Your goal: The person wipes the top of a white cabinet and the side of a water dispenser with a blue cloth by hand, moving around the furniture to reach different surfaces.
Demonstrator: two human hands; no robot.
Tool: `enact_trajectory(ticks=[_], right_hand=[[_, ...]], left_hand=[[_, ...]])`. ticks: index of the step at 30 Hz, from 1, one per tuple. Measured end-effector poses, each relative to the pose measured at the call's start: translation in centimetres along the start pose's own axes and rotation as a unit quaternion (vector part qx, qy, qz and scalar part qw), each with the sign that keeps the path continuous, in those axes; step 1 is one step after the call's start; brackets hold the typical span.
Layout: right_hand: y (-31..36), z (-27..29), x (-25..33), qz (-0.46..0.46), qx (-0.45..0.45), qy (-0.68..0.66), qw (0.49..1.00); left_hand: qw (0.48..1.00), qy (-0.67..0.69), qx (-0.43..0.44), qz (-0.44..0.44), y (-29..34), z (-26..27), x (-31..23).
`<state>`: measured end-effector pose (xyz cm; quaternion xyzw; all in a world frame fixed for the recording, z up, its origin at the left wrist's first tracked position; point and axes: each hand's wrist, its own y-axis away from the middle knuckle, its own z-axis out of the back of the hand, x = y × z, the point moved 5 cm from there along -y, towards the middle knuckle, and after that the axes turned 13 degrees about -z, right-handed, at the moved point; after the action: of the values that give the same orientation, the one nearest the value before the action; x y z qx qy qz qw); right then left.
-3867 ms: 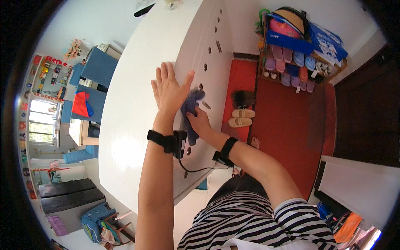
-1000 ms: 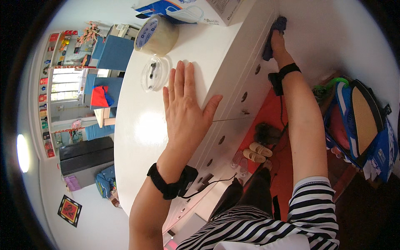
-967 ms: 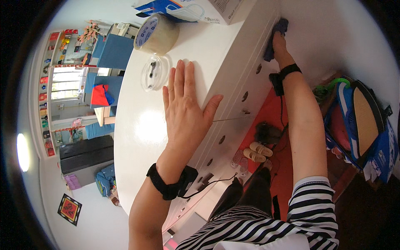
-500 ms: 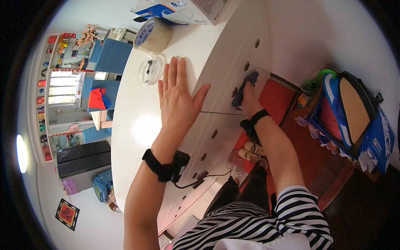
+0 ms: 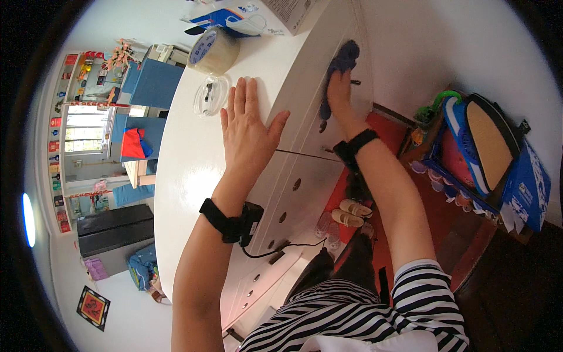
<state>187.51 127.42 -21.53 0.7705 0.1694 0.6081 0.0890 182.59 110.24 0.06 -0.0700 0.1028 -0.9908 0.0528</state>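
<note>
My left hand (image 5: pixel 249 135) lies flat on the white top (image 5: pixel 190 149) of a cabinet, fingers together and stretched out, thumb out near the edge. Just past its fingertips are a small clear round dish (image 5: pixel 211 95) with something dark in it and a wide roll of clear packing tape (image 5: pixel 226 54). At the right, my right hand (image 5: pixel 342 100) presses a dark blue cloth (image 5: pixel 347 54) against the white cabinet front (image 5: pixel 296 126), which has dark oval handles. The fingers are partly hidden by the cloth. Each wrist wears a black strap with a small device.
A white box with a face mask (image 5: pixel 249 24) stands at the far end of the top. To the right, a low rack (image 5: pixel 440 161) carries blue bags and a tan panel. Beige shoes (image 5: pixel 347 218) rest on the floor below. A black cable (image 5: pixel 281 251) hangs from my left wrist device.
My right hand has moved the blue cloth up and away along the cabinet front, toward the far corner. My left hand stays flat on the top.
</note>
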Motion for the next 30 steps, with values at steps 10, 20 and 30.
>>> enact_trajectory(ticks=[10, 20, 30], right_hand=[[-2.9, 3.2, -8.0, -0.277, -0.008, -0.13, 0.952], [3.8, 3.8, -15.5, -0.287, 0.062, 0.225, 0.929], [18.6, -1.2, -3.3, -0.215, 0.016, -0.022, 0.976]], left_hand=[[1.0, 0.001, 0.006, -0.008, -0.3, -0.3, -0.4], [0.998, 0.013, -0.038, -0.041, -2.0, -0.5, -1.7], [1.0, 0.003, -0.023, -0.01, -1.1, -0.6, -0.8]])
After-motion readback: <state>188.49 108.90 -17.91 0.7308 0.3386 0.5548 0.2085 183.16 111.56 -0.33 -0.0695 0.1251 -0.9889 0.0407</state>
